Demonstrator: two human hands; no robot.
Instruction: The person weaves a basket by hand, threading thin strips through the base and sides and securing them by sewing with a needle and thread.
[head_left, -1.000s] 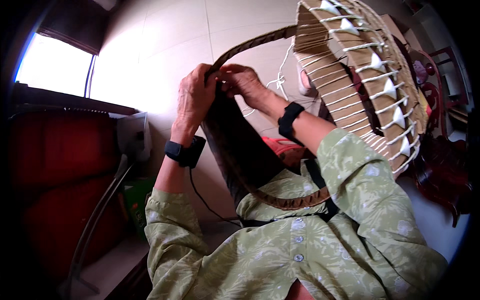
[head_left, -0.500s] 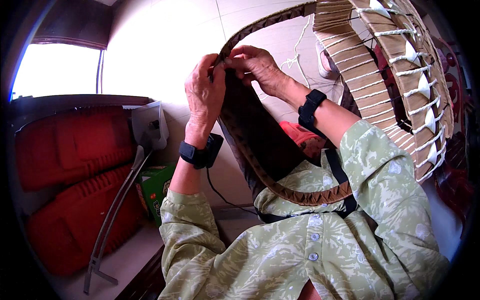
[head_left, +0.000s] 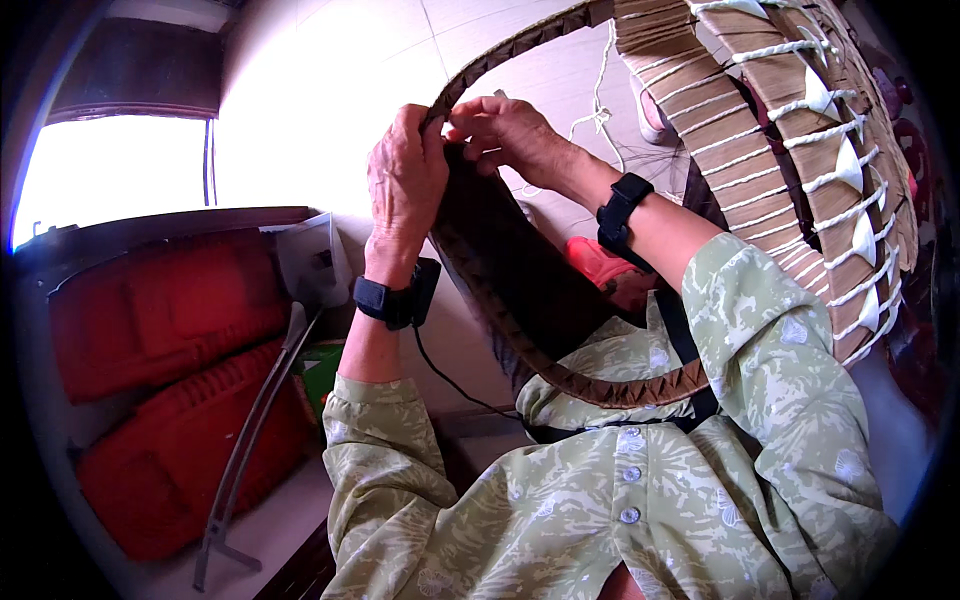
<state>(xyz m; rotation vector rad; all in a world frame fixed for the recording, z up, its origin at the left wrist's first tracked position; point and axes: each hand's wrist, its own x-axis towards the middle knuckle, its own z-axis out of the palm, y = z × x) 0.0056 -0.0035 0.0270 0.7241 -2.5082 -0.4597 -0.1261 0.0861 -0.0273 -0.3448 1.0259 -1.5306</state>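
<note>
A brown braided band (head_left: pixel 625 392) with a zigzag folded edge runs in a long loop from the upper right, through my fingers, and down across my lap. My left hand (head_left: pixel 405 185) grips it at the upper bend, fingers pinched together. Close against the same spot, my right hand (head_left: pixel 525 140) has its fingers curled and pinched at the band; the tips are partly hidden. A large ring-shaped bundle (head_left: pixel 690 105) of flat brown strips, wrapped in white cord, stands at the right, where the band's far end meets it. Dark brown cloth (head_left: pixel 505 255) lies below my hands.
Red padded cases (head_left: pixel 170 310) fill the left side under a dark ledge, with a thin grey metal stand (head_left: pixel 245 445) before them. A green box (head_left: pixel 318 375) sits beside it. Loose white cord (head_left: pixel 600 115) hangs near a shoe (head_left: pixel 648 112). A red item (head_left: pixel 600 262) is beyond my lap.
The view has shifted slightly, so the red cases sit farther right. My right fingers have moved a little at the band; my left hand keeps its hold.
</note>
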